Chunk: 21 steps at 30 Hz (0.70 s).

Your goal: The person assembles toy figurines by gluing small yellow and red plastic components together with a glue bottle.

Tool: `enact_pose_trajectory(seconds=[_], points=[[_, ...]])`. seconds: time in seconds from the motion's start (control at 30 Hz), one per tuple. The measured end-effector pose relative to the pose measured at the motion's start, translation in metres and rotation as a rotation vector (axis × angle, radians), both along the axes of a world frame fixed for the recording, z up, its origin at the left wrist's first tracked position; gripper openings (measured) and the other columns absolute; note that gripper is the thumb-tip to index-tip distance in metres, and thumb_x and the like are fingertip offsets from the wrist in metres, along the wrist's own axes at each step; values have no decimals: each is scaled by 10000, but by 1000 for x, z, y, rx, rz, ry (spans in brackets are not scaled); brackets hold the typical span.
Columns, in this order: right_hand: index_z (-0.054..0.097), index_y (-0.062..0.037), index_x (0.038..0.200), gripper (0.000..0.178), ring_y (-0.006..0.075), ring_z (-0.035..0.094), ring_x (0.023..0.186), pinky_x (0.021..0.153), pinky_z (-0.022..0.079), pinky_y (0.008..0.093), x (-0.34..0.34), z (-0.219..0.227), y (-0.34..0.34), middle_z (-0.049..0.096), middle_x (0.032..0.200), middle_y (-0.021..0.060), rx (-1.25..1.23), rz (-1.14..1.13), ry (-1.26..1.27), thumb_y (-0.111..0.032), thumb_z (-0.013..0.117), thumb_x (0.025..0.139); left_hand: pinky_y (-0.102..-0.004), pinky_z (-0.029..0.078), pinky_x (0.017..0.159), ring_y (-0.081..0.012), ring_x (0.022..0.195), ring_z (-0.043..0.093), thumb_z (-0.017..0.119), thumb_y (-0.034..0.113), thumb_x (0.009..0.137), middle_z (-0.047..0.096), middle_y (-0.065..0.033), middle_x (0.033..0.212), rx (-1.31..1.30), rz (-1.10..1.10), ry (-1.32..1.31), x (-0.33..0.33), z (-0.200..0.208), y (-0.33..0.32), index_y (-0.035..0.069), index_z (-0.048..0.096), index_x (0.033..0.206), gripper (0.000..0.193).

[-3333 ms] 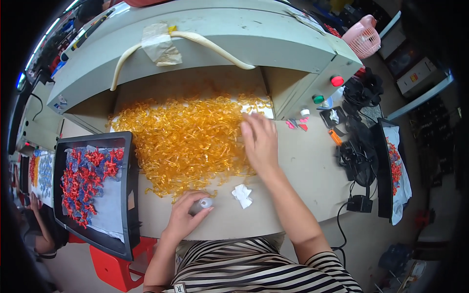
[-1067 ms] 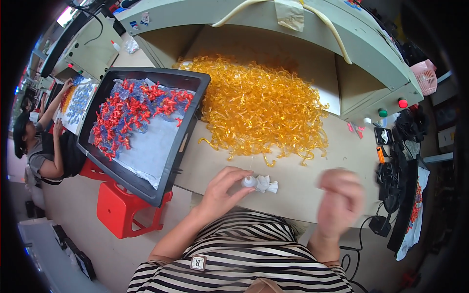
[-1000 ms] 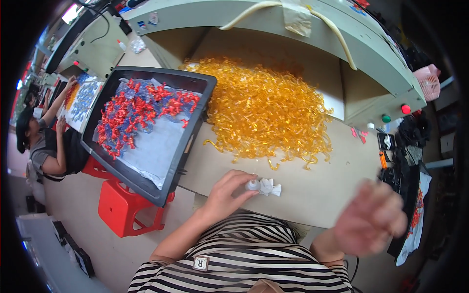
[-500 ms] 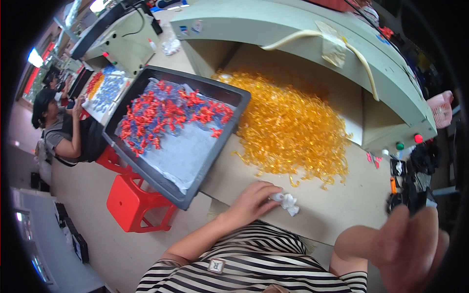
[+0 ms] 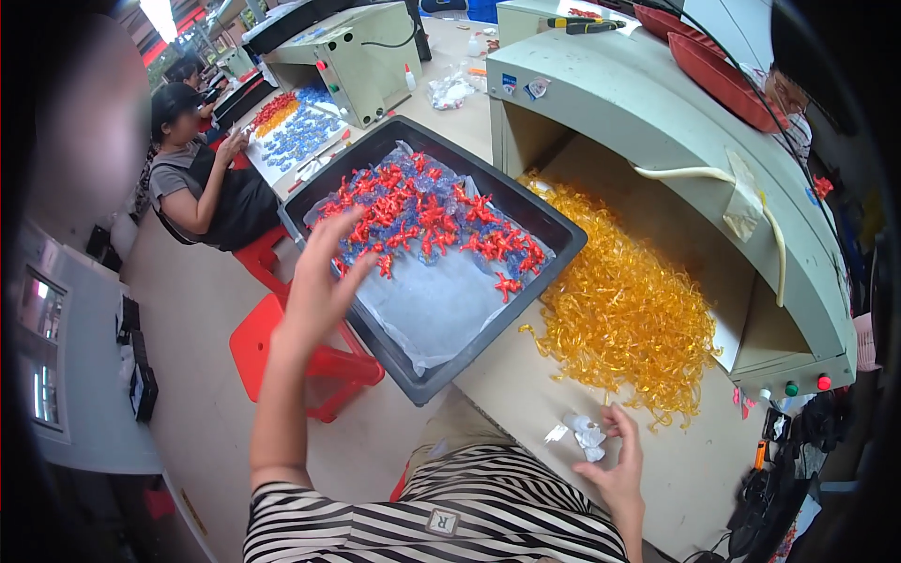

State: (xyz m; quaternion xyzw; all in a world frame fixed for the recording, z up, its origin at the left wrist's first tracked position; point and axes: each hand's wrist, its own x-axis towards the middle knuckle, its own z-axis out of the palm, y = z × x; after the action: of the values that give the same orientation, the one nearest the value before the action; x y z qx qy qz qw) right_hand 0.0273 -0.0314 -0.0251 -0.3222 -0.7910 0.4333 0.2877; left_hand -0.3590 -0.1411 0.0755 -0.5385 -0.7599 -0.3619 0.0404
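Observation:
My left hand (image 5: pixel 322 277) is raised over the near left side of a black tray (image 5: pixel 399 371), fingers apart and holding nothing. Inside the tray, red star-like figures (image 5: pixel 432 220) and clear blue pieces (image 5: pixel 385 202) lie on a pale sheet. My right hand (image 5: pixel 621 464) is low at the bench edge, thumb and fingers spread around a crumpled white tissue (image 5: pixel 589 439); no grip shows. A small white scrap (image 5: pixel 557 433) lies beside the tissue. Beyond that hand spreads a heap of curly amber, see-through strips (image 5: pixel 624 310).
A pale green curved housing (image 5: pixel 648 103) arches over the heap, with buttons (image 5: pixel 792 388) at its right end. Red stools (image 5: pixel 258 342) stand left of the tray. Another person (image 5: pixel 192 178) sits at the far-left bench. A large blurred shape (image 5: pixel 94 131) fills the upper left.
My left hand has left the white tissue and risen over the tray. My right hand has come down from the blurred right side to the tissue. The view has shifted left.

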Motion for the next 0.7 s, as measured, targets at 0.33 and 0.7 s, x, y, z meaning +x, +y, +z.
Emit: enact_pose_trajectory(seconds=[0.33,0.7], points=[[538,-23,1073,416,272,529,922,740,463,329,-27,-7,0,596,974,114,41,100,-163,-61,701,692,-490,213,1031,-349,1305,201,549,776,565,187,-202,1411,-674,309,-72,-139,-51,86,204,316,1348,997],[558,-24,1028,335,274,545,903,781,441,336,-29,-11,2,611,956,106,38,81,-159,-56,678,716,-535,314,896,-318,1042,482,620,423,720,514,-150,1030,-667,10,248,-55,-55,58,100,548,953,404]])
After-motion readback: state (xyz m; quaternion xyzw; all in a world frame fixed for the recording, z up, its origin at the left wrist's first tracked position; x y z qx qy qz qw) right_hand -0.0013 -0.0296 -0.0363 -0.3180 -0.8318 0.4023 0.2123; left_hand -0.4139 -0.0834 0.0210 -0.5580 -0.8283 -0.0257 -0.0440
